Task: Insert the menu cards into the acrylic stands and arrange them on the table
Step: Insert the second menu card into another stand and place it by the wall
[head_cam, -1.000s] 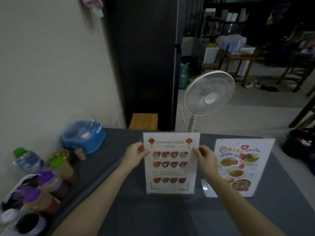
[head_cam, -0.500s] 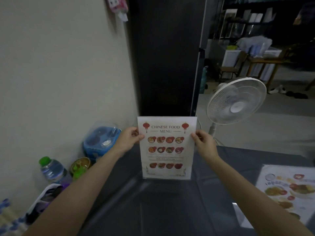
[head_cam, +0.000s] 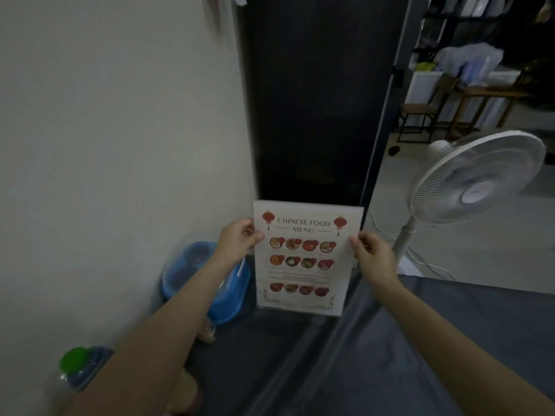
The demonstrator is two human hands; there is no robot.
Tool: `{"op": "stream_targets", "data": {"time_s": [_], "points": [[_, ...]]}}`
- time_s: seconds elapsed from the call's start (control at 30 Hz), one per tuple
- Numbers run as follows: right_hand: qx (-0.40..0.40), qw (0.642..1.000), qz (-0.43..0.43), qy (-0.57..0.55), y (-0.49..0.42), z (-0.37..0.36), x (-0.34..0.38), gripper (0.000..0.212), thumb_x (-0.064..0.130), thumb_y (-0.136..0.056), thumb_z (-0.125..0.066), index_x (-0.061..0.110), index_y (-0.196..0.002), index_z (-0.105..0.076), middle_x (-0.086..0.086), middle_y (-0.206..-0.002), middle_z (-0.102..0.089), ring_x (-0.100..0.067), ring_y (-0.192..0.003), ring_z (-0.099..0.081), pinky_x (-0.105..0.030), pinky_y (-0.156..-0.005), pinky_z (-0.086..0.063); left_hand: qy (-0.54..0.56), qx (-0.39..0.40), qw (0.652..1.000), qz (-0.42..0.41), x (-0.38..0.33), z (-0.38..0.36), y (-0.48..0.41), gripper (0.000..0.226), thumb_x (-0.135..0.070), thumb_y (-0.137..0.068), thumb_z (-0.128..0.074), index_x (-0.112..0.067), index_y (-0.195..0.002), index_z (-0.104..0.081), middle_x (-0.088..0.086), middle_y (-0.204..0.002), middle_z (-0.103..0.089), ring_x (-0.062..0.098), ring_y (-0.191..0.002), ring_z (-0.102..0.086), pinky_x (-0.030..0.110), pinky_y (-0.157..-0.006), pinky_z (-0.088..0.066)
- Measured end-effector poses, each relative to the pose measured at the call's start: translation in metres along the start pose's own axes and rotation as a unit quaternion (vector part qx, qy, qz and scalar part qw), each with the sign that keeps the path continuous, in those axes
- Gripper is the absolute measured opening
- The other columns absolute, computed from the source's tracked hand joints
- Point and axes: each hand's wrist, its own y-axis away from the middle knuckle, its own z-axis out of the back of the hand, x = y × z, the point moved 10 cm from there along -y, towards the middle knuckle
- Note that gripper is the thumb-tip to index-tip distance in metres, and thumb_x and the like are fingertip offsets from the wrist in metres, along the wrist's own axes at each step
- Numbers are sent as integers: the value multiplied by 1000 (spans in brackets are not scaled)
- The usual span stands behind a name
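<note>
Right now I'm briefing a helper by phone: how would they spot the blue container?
Start at the cream wall on the left, where the dark table meets it. The blue container sits there, partly behind the left hand. It is the only blue tub; the nearby bottle has a green cap.

Person, two forearms and hands: left hand (head_cam: 237,240) and right hand (head_cam: 372,256) bare (no rings or watch apparent, though dim lighting limits certainty); forearms uncovered, no sleeves in frame.

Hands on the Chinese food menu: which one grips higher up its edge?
The left hand, pinching the Chinese food menu beside the left lantern; the right hand grips the opposite edge slightly lower, level with the first dish row.
</note>
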Motion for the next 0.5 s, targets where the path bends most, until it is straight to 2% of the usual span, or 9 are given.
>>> {"op": "stream_targets", "data": {"time_s": [0.1,0.3,0.5], "points": [[4,1000,-7,-14,-15,-20,-4,20,23,-96,-50,10,-105,-61,3,-95,-65,-10,-87,-62,-28,-75,-50,-12,-9,1000,4,14,8,-16,18,-7,-88,-64,2,-103,-66,18,-103,-72,31,-97,-68,44,-88,-57],[14,1000,-16,-16,-32,-51,-9,18,24,-96,-49,13,-105,-60,-1,-101,-66,-15,-91,-62,-33,-79,-51,-5,-16,1000,16,38,19,-40,18,-8,-88,-64,1,-104,-66,15,-104,-72,29,-98,-68,43,-90,-57],[14,999,-30,-6,-41,-54,-14,19,23,-96,-49,11,-106,-59,-2,-101,-64,-13,-85,-59,-20,-60,-44,-3,-3,1000,22,50,16,-46,20,-9,-87,-66,2,-104,-66,17,-106,-72,30,-100,-68,45,-90,-57]]}}
